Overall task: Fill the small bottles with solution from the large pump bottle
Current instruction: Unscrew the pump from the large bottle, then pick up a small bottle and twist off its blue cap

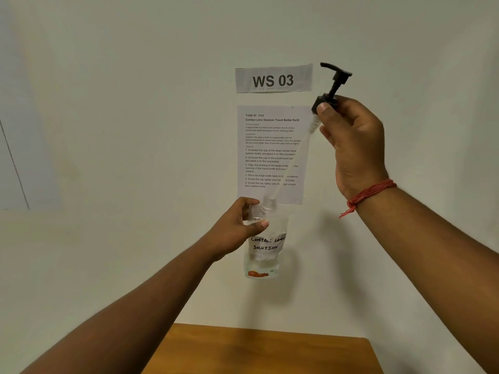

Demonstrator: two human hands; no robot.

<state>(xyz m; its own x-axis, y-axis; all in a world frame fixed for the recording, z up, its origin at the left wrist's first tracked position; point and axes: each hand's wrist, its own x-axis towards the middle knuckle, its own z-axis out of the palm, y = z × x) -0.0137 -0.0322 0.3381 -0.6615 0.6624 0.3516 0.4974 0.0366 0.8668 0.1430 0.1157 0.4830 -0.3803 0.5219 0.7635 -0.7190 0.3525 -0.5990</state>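
1. Pale wall [108, 130] fills most of my view, with a brown wooden worktop [256, 352] showing only at the bottom edge.
2. Two papers hang on the wall: a sign [274, 79] reading "WS 03" and, just below it, a printed sheet [270, 155] headed "Contact Lens Solution Travel Bottle Refill" with numbered steps.
3. I see the left hand [237, 228] raised well above the worktop, its grip closed round the upper part of the bottle [266, 238], thumb across the front and fingers curled behind near the neck.
4. That bottle is clear plastic, held upright in the air in front of the sheet's lower edge. A white label on it is hand-lettered "CONTACT LENS SOLUTION", and an orange mark sits near its base. Its threaded neck is open.
5. I see the right hand [353, 141] higher and to the right, its grip closed on the black collar of the pump [330, 87], pinched between thumb and fingers.
6. The pump is lifted clear of the neck and tilted, nozzle pointing left toward the sign. Its pale tube [294, 160] slants down and left, with the lower end at the bottle's mouth.
7. A red thread [370, 194] is wound round the right wrist.
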